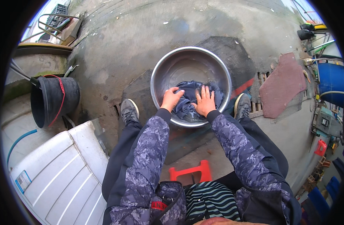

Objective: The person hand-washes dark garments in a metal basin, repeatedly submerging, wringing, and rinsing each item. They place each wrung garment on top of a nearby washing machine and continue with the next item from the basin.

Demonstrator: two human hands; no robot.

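A round stainless steel basin (191, 53) stands on the concrete ground between my shoes. Dark blue, wet-looking cloth (186, 105) lies bunched in its near half, with a little water around it. My right hand (206, 103) is laid on the cloth, palm down and fingers spread. At the cloth's left edge is my left hand (171, 99), its fingers bent and its thumb close to the forefinger. Whether a fold of cloth is pinched there is unclear. Both wrists reach in over the near rim.
Behind the basin, on my side, is a red plastic stool (191, 170). To the left are a black bucket (59, 91) and a white ribbed casing (62, 171). On the right lie a reddish mat (283, 85) over a drain grate (256, 108) and a blue barrel (331, 80).
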